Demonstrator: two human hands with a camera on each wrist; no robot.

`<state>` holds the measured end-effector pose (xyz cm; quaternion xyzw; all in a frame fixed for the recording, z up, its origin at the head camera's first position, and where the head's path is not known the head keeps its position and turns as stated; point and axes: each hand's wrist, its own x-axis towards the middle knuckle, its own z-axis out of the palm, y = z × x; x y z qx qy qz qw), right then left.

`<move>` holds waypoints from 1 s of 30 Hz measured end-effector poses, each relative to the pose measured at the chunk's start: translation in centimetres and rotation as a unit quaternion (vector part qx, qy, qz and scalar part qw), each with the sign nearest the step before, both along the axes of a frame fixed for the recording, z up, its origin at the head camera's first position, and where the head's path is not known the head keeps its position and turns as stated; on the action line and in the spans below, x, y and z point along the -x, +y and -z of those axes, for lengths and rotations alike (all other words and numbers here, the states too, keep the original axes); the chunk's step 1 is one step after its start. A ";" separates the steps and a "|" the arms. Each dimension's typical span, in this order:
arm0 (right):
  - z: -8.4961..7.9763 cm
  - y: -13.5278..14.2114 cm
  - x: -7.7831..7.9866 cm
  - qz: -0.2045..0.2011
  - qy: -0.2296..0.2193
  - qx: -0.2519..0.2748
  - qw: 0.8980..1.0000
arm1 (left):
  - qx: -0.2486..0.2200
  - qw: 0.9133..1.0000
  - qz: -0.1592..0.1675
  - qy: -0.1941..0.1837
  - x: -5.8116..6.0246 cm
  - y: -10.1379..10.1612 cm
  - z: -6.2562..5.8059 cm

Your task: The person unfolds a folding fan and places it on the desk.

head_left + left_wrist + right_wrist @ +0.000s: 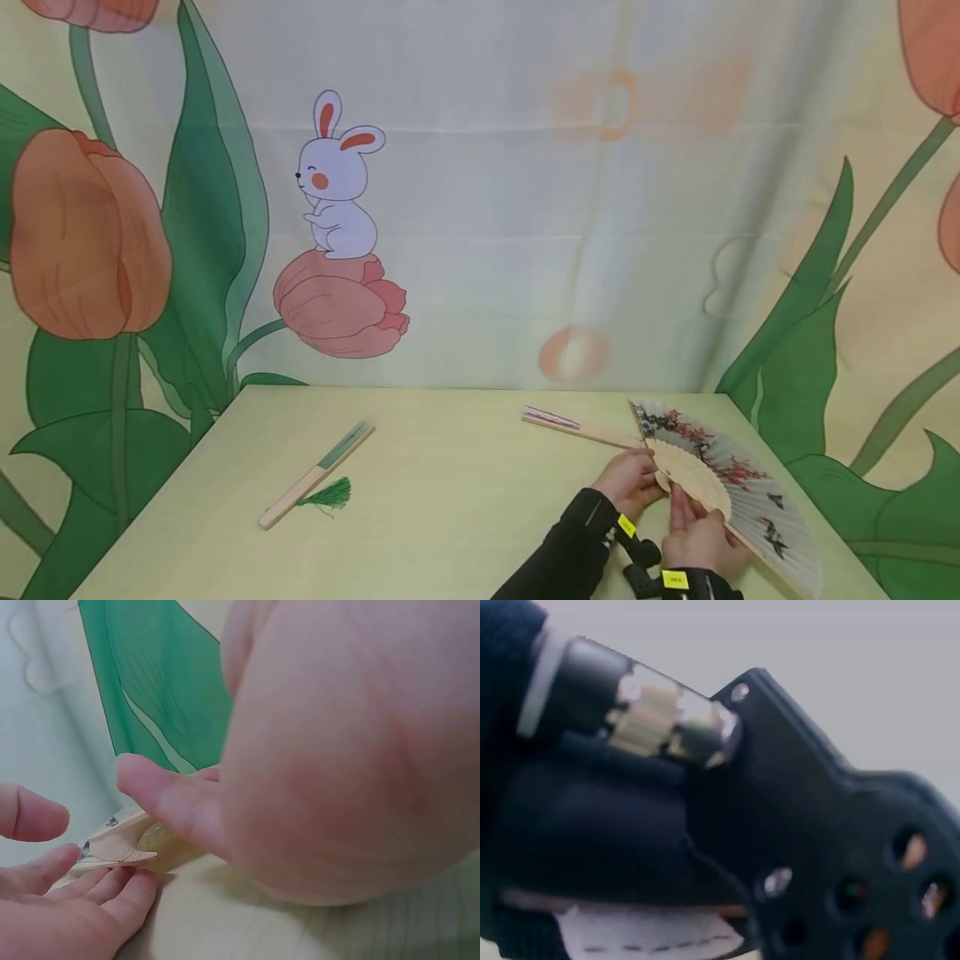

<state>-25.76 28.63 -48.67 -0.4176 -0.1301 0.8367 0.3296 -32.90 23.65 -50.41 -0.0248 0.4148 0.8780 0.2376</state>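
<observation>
A spread folding fan [750, 479] with a pale leaf, red blossoms and dark birds lies at the table's right side. Close to its pivot end, my left hand [630, 482] holds the ribs. In the left wrist view, that hand's fingers [124, 889] lie under the fan's guard stick, its thumb raised off the ribs. My right hand [701, 537] grips the fan along its near edge, thumb pointing toward the pivot. That hand fills much of the left wrist view, hiding most of the fan. The right wrist view is blocked by a dark bracket.
A folded fan [551, 418] with a pinkish leaf lies just left of the spread one. On the table's left is another folded fan [318, 471], green-leafed, beside a green tassel [332, 493]. A printed curtain [480, 208] hangs behind the pale table [435, 500].
</observation>
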 end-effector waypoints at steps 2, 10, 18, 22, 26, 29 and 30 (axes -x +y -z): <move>0.0 0.1 -0.1 0.002 0.003 0.007 1.000 | 0.001 1.000 -0.001 0.000 -0.1 0.2 -0.1; -0.5 0.5 -0.2 -0.028 0.018 0.025 0.999 | 0.006 1.000 0.004 0.016 -0.2 0.5 -0.4; -2.1 -0.4 -0.5 -0.119 0.070 0.095 0.986 | 0.081 0.995 0.008 0.065 -0.3 -0.8 -0.6; -3.1 -1.1 -0.7 -0.179 0.093 0.070 0.977 | 0.117 0.990 -0.001 0.080 -0.2 -1.6 -0.7; -3.9 -1.8 -0.9 -0.230 0.089 -0.001 0.969 | 0.140 0.986 -0.001 0.091 0.2 -2.5 -1.0; -4.4 -2.4 -0.9 -0.246 0.076 -0.063 0.964 | 0.159 0.981 0.004 0.106 0.6 -3.2 -1.3; -4.6 -2.6 -0.7 -0.251 0.069 -0.091 0.961 | 0.170 0.979 0.006 0.116 0.7 -3.4 -1.4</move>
